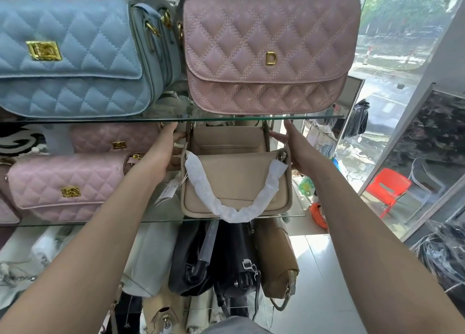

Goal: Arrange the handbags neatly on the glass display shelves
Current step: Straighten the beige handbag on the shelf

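step: the person is settling the beige bag (pixel 236 182) on the glass shelf (pixel 100 223) | grip: left hand (pixel 163 155) and right hand (pixel 299 155) are clasping its two sides | done: pink bag (pixel 269 54) above it and pale pink bags (pixel 65 187) left of it are standing tidy | left: dark bags (pixel 226 258) below it are looking jumbled

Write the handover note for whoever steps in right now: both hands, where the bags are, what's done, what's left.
Left hand: grips the beige handbag on its left side, near the top.
Right hand: grips its right side.
Bags: the beige handbag stands on the middle glass shelf, and its white-wrapped handle hangs over the front edge. The pale pink quilted bags are to its left. The blue bag and pink D bag are on the upper shelf.
Done: the upper shelf looks arranged.
Left: probably square the beige handbag, tuck the handle and let go. The black bag and tan bag below look crowded.
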